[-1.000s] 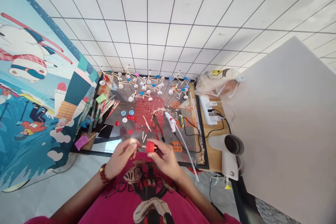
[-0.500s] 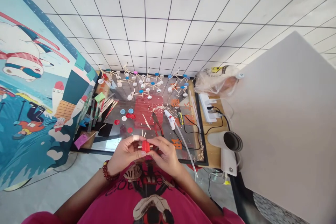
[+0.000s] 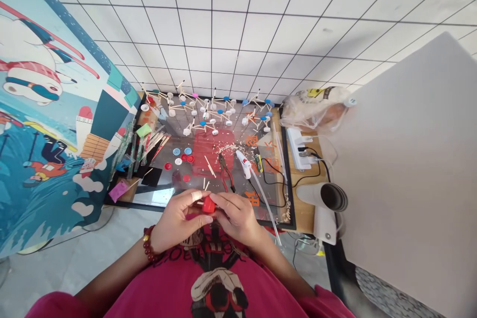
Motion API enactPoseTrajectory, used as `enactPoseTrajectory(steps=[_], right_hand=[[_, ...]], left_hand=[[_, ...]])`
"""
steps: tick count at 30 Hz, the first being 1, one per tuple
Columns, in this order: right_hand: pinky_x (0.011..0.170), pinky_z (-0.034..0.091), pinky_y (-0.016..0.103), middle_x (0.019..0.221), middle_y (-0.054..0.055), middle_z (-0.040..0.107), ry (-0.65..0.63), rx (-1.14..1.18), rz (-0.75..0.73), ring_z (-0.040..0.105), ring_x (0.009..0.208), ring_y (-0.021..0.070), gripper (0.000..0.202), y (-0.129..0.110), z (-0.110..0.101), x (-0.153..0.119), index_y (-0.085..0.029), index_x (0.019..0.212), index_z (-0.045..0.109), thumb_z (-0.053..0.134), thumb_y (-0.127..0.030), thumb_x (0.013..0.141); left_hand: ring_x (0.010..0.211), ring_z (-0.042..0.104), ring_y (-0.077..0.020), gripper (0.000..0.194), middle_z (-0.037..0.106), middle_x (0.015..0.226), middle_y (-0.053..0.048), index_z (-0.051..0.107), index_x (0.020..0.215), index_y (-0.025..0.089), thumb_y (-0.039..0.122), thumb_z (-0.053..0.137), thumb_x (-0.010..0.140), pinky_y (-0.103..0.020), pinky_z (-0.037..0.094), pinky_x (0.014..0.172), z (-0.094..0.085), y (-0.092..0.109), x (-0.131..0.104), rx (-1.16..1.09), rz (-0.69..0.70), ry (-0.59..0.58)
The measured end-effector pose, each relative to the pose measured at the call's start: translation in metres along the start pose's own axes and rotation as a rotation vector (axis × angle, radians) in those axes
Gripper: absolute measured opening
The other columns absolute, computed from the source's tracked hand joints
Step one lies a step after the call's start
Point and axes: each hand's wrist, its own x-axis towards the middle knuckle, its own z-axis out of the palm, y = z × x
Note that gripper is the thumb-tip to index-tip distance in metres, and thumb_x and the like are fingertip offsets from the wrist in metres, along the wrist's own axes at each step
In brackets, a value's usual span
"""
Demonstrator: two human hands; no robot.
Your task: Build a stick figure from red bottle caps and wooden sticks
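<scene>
Close to my body, over the table's front edge, my left hand (image 3: 181,219) and my right hand (image 3: 236,216) pinch small red round caps (image 3: 209,204) between them. A short light stick pokes out on the left side of the caps, beside my left fingers. A pale bandage wraps one finger of my left hand. Red-handled pliers (image 3: 225,173) lie just beyond my right hand. Loose light sticks (image 3: 209,166) are left of the pliers. Red, blue and white caps (image 3: 185,158) lie farther left. A white glue gun (image 3: 244,164) rests right of the pliers.
Several stick-and-cap assemblies (image 3: 203,124) stand along the table's back edge. Strips and sticks (image 3: 158,145) lie at left, near a black square (image 3: 152,177). A power strip (image 3: 299,149), plastic bag (image 3: 316,108) and stacked cups (image 3: 333,197) are at right. Cables cross the table's right side.
The red caps have turned a little between my fingers, and less stick shows on their right side. The camera view has shifted slightly.
</scene>
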Motion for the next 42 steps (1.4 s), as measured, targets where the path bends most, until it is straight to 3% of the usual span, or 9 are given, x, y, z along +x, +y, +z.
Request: enactPoseTrajectory(steps=[5,12,17,20,25,31,42], right_hand=[[0.073,0.062,0.032,0.101,0.009,0.073,0.064,-0.066,0.005,0.072,0.086,0.0200,0.046,-0.009,0.002,-0.001,-0.024,0.135,0.052,0.055,-0.014,0.090],[0.076,0.062,0.034,0.103,0.008,0.072,0.099,0.033,0.056,0.071,0.087,0.0206,0.041,-0.016,-0.001,0.000,-0.025,0.130,0.056,0.061,-0.021,0.089],[0.078,0.062,0.034,0.106,0.006,0.072,0.158,-0.009,-0.022,0.071,0.093,0.0198,0.046,-0.011,0.001,-0.002,-0.029,0.131,0.054,0.055,-0.011,0.090],[0.081,0.062,0.035,0.110,0.007,0.070,0.149,0.009,0.010,0.070,0.096,0.0202,0.051,-0.011,-0.002,-0.001,-0.029,0.134,0.052,0.056,-0.008,0.088],[0.078,0.061,0.038,0.107,0.010,0.070,0.048,0.037,0.055,0.069,0.093,0.0227,0.057,-0.011,-0.008,0.004,-0.025,0.142,0.045,0.063,-0.021,0.088],[0.074,0.062,0.034,0.099,0.010,0.073,0.055,-0.051,-0.017,0.071,0.086,0.0213,0.045,-0.011,-0.001,0.002,-0.022,0.133,0.054,0.060,-0.016,0.089],[0.076,0.063,0.031,0.101,0.008,0.073,0.100,0.019,-0.031,0.073,0.088,0.0189,0.040,-0.012,0.003,0.002,-0.023,0.128,0.057,0.059,-0.014,0.089]], left_hand=[[0.086,0.070,-0.0196,0.032,0.071,0.094,-0.006,0.072,0.098,0.016,0.027,0.084,0.070,-0.033,0.061,0.080,0.003,-0.006,-0.001,-0.221,-0.069,0.016],[0.077,0.067,-0.0133,0.033,0.071,0.086,-0.002,0.071,0.098,0.018,0.026,0.086,0.069,-0.025,0.059,0.072,0.013,-0.026,-0.005,-0.508,-0.072,0.039],[0.099,0.067,-0.0194,0.039,0.069,0.110,-0.007,0.068,0.109,0.020,0.021,0.082,0.073,-0.031,0.058,0.085,0.008,-0.010,-0.003,-0.345,-0.032,-0.023],[0.093,0.070,-0.0213,0.039,0.072,0.105,-0.009,0.067,0.110,0.017,0.027,0.080,0.075,-0.034,0.059,0.083,0.004,-0.001,-0.001,-0.225,-0.094,-0.056],[0.089,0.070,-0.0210,0.034,0.073,0.097,-0.007,0.069,0.099,0.016,0.026,0.083,0.070,-0.033,0.058,0.084,0.003,0.006,0.001,-0.031,-0.056,0.004],[0.085,0.069,-0.0206,0.030,0.072,0.094,-0.008,0.070,0.099,0.014,0.031,0.078,0.075,-0.032,0.059,0.077,0.005,0.003,0.001,-0.097,-0.126,-0.060],[0.085,0.066,-0.0186,0.025,0.069,0.094,-0.009,0.074,0.100,0.013,0.030,0.075,0.081,-0.028,0.057,0.076,0.001,-0.002,-0.003,-0.105,-0.013,-0.068]])
